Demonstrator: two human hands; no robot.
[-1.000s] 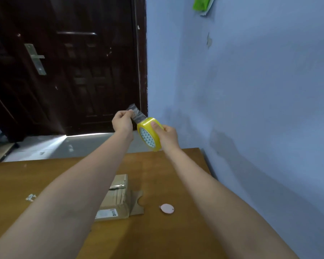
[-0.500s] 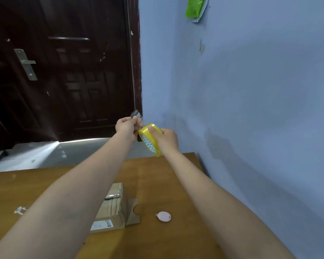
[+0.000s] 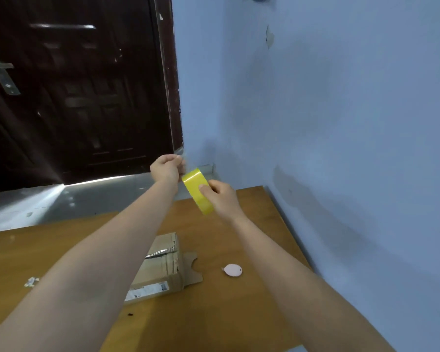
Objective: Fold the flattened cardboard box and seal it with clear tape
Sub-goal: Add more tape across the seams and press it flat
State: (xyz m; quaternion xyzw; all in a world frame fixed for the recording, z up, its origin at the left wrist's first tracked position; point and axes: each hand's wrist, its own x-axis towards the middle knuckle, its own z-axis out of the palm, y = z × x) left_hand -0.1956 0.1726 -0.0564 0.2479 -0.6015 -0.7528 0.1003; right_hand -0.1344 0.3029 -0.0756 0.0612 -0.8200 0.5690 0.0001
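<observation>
R hand [image 3: 220,198] gripped tape roll [image 3: 197,190]; L hand [image 3: 166,168] fingers pinched tape end just beside. Step: peeling tape. Next: carry to cardboard box [image 3: 160,265] below on bench [image 3: 214,313].

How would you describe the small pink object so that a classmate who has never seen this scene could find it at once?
Start at the wooden table that meets the blue wall on the right. The cardboard box lies flat near the middle, and the small pink object sits just right of it, apart from its notched flap. It is the only pale, rounded thing there.
</observation>
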